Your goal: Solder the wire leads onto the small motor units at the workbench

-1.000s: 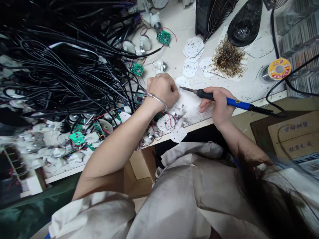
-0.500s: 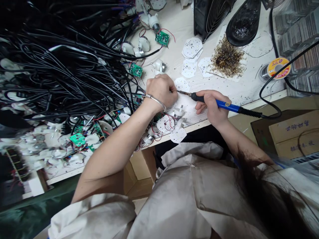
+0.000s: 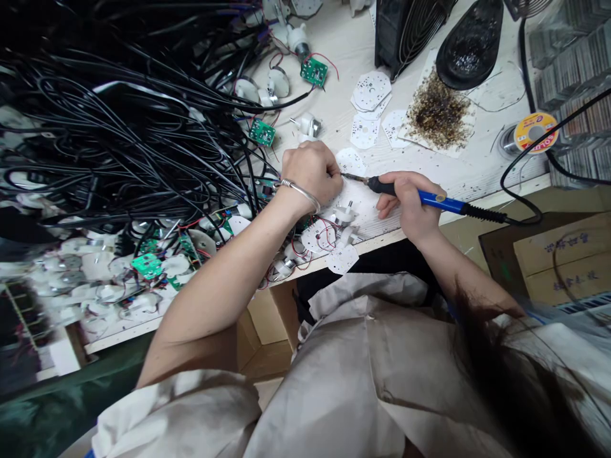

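My left hand (image 3: 311, 175) rests curled on the bench, a metal bangle (image 3: 300, 194) on its wrist, and its fingertips meet close to the soldering iron's tip. Whatever they may pinch is hidden. My right hand (image 3: 411, 205) is shut on a blue-handled soldering iron (image 3: 436, 201), whose metal tip (image 3: 351, 176) points left towards those fingertips. Beneath both hands lies a white round circuit board (image 3: 360, 207). Small white motor parts (image 3: 344, 216) with thin red wires sit just below it, near the bench's front edge.
A large tangle of black cables (image 3: 119, 127) fills the left of the bench, beside green circuit boards (image 3: 261, 132) and white motors. Further back stand a caged fan (image 3: 410, 32), a black dish (image 3: 470, 48), scorched paper (image 3: 436, 111) and a solder spool (image 3: 535, 132). A cardboard box (image 3: 558, 267) sits lower right.
Since a second ago, my right hand and the iron have shifted slightly left and down, bringing the tip closer to my left fingertips. My left hand has barely moved.
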Tool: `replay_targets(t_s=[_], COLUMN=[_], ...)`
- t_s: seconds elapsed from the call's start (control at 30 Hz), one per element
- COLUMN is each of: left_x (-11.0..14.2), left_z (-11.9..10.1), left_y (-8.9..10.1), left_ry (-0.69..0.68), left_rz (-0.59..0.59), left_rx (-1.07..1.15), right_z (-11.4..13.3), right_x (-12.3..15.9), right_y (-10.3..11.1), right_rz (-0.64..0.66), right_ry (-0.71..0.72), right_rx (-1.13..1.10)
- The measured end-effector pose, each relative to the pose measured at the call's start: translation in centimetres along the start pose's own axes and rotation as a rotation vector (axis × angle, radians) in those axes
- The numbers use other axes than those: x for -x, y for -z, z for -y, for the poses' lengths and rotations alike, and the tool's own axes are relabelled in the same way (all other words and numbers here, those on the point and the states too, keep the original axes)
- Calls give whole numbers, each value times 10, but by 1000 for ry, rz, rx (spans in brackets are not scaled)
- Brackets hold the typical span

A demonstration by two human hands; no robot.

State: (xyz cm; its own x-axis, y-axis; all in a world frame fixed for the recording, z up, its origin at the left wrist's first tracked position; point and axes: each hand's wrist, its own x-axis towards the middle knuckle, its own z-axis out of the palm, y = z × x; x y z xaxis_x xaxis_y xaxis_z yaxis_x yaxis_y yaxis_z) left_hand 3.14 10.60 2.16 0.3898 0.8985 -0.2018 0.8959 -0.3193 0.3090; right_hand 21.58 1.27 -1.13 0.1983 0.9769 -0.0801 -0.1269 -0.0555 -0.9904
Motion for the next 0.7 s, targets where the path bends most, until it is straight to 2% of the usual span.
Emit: replay_targets(t_s=[0.13,0.23,0.37,0.5,0.7], left_x=[0,0,1,-1,5], left_z=[0,-1,-3,0,2], left_y=[1,2,4,1,-3], left_ry=[1,10,15,10,-39], left_rz=[7,21,32,24,-26], left_rx=[8,5,-6,-6,13], right_z=[2,3,1,-4,-4], right_x=[-7,-11,-12,-11,-12], right_y=[-1,0,2,2,3], right_rz=[-83,-133,-132,-98,-214], right_ry=[-105,-133,-147,-91,20], right_rx=[-69,-91,-72,-28,-114])
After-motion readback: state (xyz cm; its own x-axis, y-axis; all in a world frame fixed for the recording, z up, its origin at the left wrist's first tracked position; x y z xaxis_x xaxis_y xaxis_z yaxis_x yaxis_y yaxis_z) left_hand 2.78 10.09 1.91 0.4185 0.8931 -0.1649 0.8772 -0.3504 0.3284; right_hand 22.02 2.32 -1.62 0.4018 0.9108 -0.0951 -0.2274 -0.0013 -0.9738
